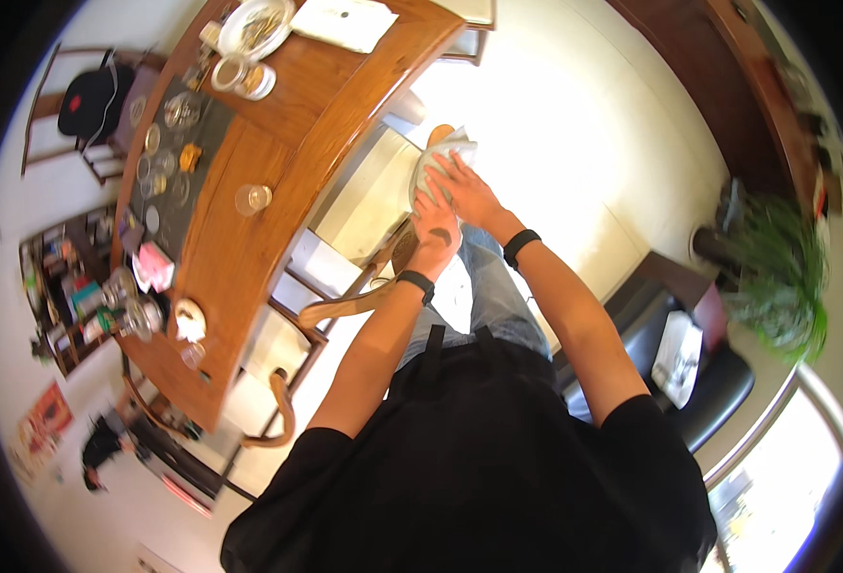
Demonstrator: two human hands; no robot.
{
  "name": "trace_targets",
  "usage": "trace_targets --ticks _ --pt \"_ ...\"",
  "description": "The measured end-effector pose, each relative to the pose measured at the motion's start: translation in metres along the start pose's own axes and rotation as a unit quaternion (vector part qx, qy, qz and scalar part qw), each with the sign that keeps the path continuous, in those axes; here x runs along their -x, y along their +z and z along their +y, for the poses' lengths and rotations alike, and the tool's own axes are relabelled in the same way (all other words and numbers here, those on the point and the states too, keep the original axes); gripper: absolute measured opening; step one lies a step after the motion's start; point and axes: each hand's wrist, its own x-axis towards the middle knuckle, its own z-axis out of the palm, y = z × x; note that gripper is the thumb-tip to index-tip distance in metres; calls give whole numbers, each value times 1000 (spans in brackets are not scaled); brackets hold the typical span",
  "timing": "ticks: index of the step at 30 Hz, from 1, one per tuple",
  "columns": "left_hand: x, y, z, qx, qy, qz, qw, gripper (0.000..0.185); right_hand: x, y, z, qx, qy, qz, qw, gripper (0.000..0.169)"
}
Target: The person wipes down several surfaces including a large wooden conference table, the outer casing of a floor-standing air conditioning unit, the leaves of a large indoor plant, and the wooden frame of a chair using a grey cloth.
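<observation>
Both my hands rest on a light grey cloth (428, 163) bunched over the end of a chair's curved wooden rail. My left hand (433, 218) lies on the near edge of the cloth, fingers pointing away from me. My right hand (464, 192) presses on its right side with the fingers spread. An orange-brown wooden end (440, 133) shows beyond the cloth. How far the fingers close round the rail underneath is hidden. The cream chair seat (367, 193) is to the left of the hands.
A long wooden table (278, 165) on the left bears glass cups, a clear cup (253, 200) and a white bowl (256, 27). Other wooden chairs (278, 415) stand along it. Right are a black leather chair (715, 394) and a green plant (772, 279). Another person (102, 448) is at far left.
</observation>
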Motion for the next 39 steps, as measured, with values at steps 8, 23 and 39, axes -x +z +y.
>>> trace_targets --ticks 8,23,39 --pt "-26 -12 -3 64 6 9 998 100 -38 -27 15 11 3 -9 1000 54" --pt "149 -7 -151 78 133 -18 988 88 95 89 -120 141 -39 -17 989 80" --pt "212 -4 -185 156 51 112 980 69 119 108 -167 120 -129 -88 980 82"
